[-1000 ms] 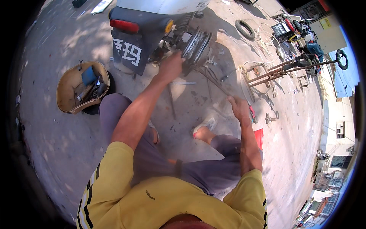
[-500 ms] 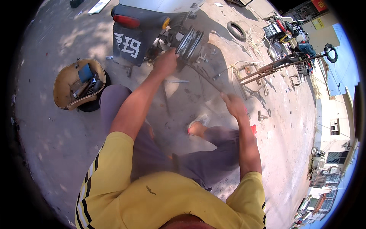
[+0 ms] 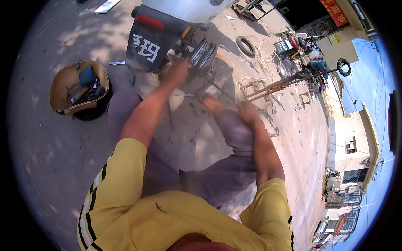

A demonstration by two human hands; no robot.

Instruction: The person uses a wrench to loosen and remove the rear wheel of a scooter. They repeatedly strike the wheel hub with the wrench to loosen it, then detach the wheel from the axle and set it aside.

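My right hand (image 3: 248,112) is closed round the near end of a long, thin metal bar (image 3: 217,88). The bar slants up and left to a ribbed metal wheel hub (image 3: 202,54) at the rear of a scooter (image 3: 180,10). Against the hub's left side rests my left hand (image 3: 179,70), its fingers curled; what they grip is hidden. Close below the hub stands my right shoe (image 3: 205,89), beside a blurred grey piece (image 3: 221,71) that I cannot make out. A dark mudguard (image 3: 146,46) with a red lamp hangs left of the hub.
A tan tub (image 3: 63,100) with tools and a blue piece lies at my left. Ahead on the right are a loose tyre (image 3: 245,46), a coiled pale hose (image 3: 268,54) and a rusty metal stand (image 3: 272,87). Piled parts (image 3: 299,44) stand farther back.
My right foot has stepped forward, up close to the hub. The right hand has shifted slightly left with the bar. My left hand stays at the hub, and the view has turned a little.
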